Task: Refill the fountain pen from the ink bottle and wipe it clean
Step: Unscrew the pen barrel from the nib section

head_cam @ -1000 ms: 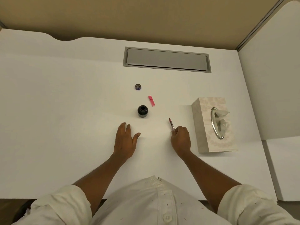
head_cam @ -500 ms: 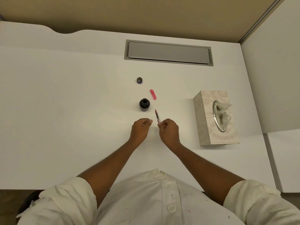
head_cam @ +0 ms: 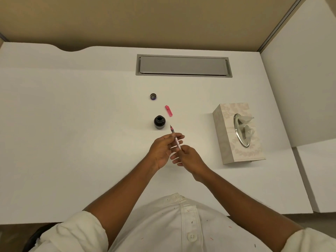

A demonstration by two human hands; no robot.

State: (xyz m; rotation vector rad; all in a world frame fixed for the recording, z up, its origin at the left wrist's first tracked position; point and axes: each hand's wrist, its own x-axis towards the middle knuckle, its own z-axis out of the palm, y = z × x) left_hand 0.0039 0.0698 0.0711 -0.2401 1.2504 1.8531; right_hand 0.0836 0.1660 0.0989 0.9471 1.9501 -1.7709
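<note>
The fountain pen (head_cam: pixel 174 135) is held over the white desk (head_cam: pixel 72 142), nib pointing away toward the ink bottle. My left hand (head_cam: pixel 161 151) pinches the pen's front part between thumb and fingers. My right hand (head_cam: pixel 190 158) grips its rear end. The open dark ink bottle (head_cam: pixel 159 122) stands just beyond the nib, slightly to the left. Its round cap (head_cam: pixel 153 96) lies farther back. A pink pen cap (head_cam: pixel 169 111) lies to the right of the bottle.
A patterned tissue box (head_cam: pixel 236 132) with a tissue sticking out stands at the right. A grey cable hatch (head_cam: pixel 183 66) is set into the desk at the back. A second white surface (head_cam: pixel 309 88) adjoins on the right.
My left hand has left the desk and joined my right hand on the pen. Both hands came together in front of the ink bottle, with the pen moved left.
</note>
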